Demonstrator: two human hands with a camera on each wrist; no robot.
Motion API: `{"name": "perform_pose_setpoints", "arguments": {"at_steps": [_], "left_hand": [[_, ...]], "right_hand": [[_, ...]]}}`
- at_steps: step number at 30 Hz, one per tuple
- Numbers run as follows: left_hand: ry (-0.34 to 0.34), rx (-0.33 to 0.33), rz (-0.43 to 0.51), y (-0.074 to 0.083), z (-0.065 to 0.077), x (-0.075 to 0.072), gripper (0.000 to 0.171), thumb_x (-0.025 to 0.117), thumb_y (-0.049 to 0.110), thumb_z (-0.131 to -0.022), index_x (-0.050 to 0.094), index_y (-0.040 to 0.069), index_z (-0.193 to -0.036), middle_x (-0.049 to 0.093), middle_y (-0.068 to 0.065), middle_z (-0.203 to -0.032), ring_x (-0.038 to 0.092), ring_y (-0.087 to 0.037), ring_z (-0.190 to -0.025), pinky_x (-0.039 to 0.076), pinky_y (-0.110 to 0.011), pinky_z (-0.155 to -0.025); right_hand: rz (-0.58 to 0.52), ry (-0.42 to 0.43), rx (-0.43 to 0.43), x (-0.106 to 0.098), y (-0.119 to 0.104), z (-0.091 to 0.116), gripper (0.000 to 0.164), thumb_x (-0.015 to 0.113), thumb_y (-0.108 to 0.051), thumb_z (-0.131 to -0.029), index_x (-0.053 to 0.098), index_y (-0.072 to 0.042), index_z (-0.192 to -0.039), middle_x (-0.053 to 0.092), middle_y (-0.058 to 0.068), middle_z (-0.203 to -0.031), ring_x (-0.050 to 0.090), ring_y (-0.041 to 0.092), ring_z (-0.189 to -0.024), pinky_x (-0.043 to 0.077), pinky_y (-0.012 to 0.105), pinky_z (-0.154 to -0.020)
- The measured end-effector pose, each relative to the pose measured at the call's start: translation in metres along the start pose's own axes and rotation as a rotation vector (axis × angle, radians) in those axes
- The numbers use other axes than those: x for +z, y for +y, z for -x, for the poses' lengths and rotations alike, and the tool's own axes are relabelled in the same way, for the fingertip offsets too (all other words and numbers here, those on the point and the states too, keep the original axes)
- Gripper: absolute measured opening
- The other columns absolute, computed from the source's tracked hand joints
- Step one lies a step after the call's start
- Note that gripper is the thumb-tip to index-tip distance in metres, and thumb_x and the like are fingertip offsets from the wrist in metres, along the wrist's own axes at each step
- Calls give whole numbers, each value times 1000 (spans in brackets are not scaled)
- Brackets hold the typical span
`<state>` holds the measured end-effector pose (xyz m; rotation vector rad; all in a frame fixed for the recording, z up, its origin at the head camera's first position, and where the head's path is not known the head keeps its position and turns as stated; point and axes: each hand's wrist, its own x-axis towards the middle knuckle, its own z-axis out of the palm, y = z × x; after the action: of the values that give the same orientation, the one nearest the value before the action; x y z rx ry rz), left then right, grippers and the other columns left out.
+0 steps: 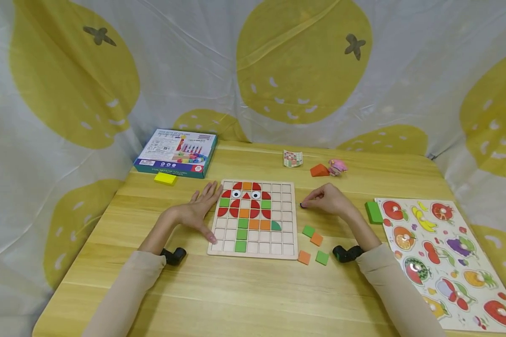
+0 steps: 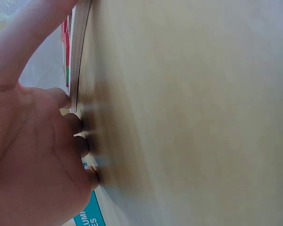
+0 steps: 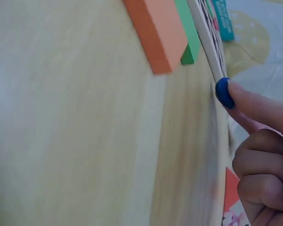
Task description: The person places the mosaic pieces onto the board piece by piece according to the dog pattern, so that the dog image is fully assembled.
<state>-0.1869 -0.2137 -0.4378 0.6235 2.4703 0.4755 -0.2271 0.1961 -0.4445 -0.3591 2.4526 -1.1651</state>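
A square wooden grid board (image 1: 283,243) lies on the table with red, green, orange and teal tiles set in its cells, forming a bird-like figure with two round eyes. My left hand (image 1: 196,213) is spread at the board's left side. Its thumb rests on the lower left corner and its fingertips are by the upper left edge. Just off the board's right edge, my right hand (image 1: 328,199) pinches a small dark blue piece (image 3: 224,93) between thumb and finger; the piece's full shape is hidden. Loose green (image 1: 322,258) and orange tiles (image 1: 304,257) lie below that hand.
A puzzle box (image 1: 174,152) and a yellow block (image 1: 166,179) sit at the back left. Behind the board are a small picture card (image 1: 293,158), a red-orange block (image 1: 319,170) and a pink figure (image 1: 337,167). A green block (image 1: 374,213) touches a fruit puzzle board (image 1: 459,285) at right.
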Motion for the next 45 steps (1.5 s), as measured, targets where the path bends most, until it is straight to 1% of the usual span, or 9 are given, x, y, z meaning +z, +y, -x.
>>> {"name": "perform_pose_setpoints", "arguments": {"at_steps": [2,7,14,18,25,28,32,39,45], "left_hand": [[-3,-3,2,0,0,0,145,83,62,-57,-14,15,-154,-25,-13,-160,-22,-36,-148,-8,-63,-118],[-6,-6,10,0,1,-1,145,84,61,-57,-14,15,-154,-25,-14,-160,-22,-36,-148,-8,-63,-118],[1,3,9,0,1,-1,145,84,61,-57,-14,14,-154,-24,-15,-160,-21,-37,-148,-7,-63,-118],[7,9,7,1,0,0,145,84,60,-57,-13,14,-154,-24,-16,-160,-21,-38,-148,-8,-64,-118],[3,18,15,1,-2,1,145,84,59,-58,-13,13,-154,-24,-16,-160,-21,-39,-148,-8,-64,-118],[1,12,14,0,-2,1,146,85,60,-57,-14,13,-154,-25,-16,-159,-22,-38,-148,-8,-64,-117],[5,9,11,1,-1,1,146,84,60,-57,-14,13,-154,-25,-17,-159,-21,-39,-148,-8,-64,-117],[17,15,19,0,1,1,145,85,58,-58,-13,12,-154,-23,-17,-160,-20,-39,-148,-8,-64,-117],[16,19,33,-3,1,2,145,85,58,-58,-13,13,-154,-24,-16,-160,-20,-39,-148,-8,-64,-117]], "right_hand": [[-1,3,-10,-2,1,2,14,73,-20,-86,77,-9,-93,77,6,-92,51,3,-63,39,18,-58],[14,73,10,-5,3,2,14,74,-22,-85,77,-11,-93,65,5,-68,34,8,-52,29,22,-49],[18,79,27,-4,5,-1,18,78,-22,-81,76,-10,-94,42,-3,-55,29,10,-52,26,22,-49],[-10,32,24,-4,9,-1,22,82,-21,-77,76,-8,-93,35,-5,-53,27,9,-49,24,22,-47],[16,-29,-57,0,8,3,14,81,-22,-78,76,-13,-88,45,-5,-58,30,7,-52,25,20,-48],[18,-115,-136,9,-2,6,11,80,-24,-79,76,-19,-88,53,-4,-67,35,8,-59,28,20,-52],[47,-261,-222,23,-17,7,11,79,-24,-80,76,-19,-88,50,-3,-64,37,9,-58,30,19,-53],[84,-339,-224,33,-26,5,10,79,-17,-79,75,-13,-87,41,-2,-58,36,7,-52,28,16,-50],[56,-399,-210,31,-23,0,9,77,-17,-81,76,-17,-90,41,-3,-57,34,7,-51,28,16,-50]]}}
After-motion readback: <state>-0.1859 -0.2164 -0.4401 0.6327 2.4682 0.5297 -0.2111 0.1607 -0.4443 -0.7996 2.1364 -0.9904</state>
